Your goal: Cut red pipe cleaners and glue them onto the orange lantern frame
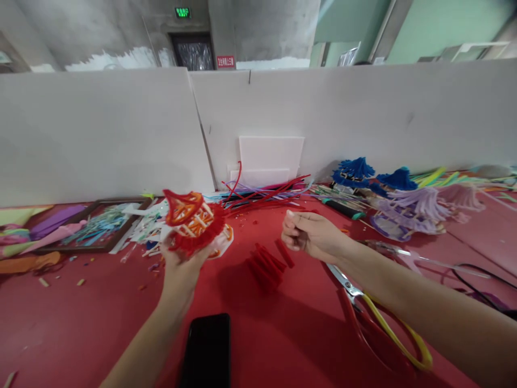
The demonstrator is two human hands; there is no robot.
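Note:
Raised over the table on the left, a small tiered pavilion model (pixel 198 218) of red and orange fuzzy stems and pale sticks rests in my left hand (pixel 183 267). The fingers wrap around its lower side and are partly hidden by it. My right hand (pixel 309 233) is apart from the model, its thumb and fingertips drawn together in a pinch; whatever may be between them cannot be made out. Below and between the hands lies a bunch of short red pipe cleaners (pixel 266 267). Under my right forearm sit scissors (pixel 352 290) with red and yellow handles.
A black phone (pixel 207 350) lies at the front of the red table (pixel 278 339). Long pipe cleaners (pixel 266 195) are piled by the white partition (pixel 343 108). Blue (pixel 355 170) and lilac roof-shaped models (pixel 412 207) stand right, near a glue gun (pixel 390 249). A brown frame (pixel 97 249) holds scraps at left.

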